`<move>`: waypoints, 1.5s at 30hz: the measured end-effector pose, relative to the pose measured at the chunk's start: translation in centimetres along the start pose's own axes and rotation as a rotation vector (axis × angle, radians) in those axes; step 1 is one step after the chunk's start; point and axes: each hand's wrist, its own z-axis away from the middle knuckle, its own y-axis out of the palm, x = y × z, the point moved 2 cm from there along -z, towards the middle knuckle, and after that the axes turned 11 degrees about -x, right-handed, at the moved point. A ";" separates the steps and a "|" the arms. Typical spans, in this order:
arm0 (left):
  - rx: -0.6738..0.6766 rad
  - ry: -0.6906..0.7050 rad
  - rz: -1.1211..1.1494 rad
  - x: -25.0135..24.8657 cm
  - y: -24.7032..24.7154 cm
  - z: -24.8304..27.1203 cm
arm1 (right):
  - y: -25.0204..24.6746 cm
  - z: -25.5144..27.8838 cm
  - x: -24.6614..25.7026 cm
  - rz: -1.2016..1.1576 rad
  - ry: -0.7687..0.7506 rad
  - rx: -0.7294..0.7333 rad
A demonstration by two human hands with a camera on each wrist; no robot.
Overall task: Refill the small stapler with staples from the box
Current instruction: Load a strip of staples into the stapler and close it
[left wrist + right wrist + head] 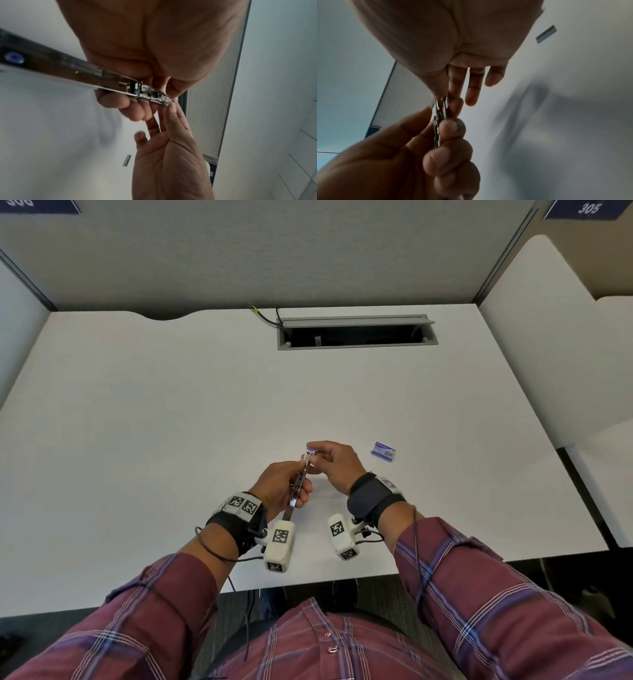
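Observation:
The small stapler (300,479) is swung open and held above the white desk (137,422). Its metal magazine (150,94) points away from me, and its long arm (51,65) runs back past my left wrist. My left hand (291,487) grips the magazine with fingers (452,127) curled round it. The thumb and forefinger of my right hand (317,455) pinch the magazine's far tip (441,100); the other fingers are straight. A loose strip of staples (126,160) lies on the desk under the hands. The blue staple box (383,451) lies to the right.
A grey cable hatch (356,318) stands open at the back of the desk, with a cable beside it. Grey partition walls (274,251) close off the back and the left. A white divider (555,337) borders the right edge.

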 end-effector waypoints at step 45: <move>-0.076 -0.173 -0.012 1.0 0.4 -0.7 | -8.6 -0.5 -6.3 0.844 0.053 -0.264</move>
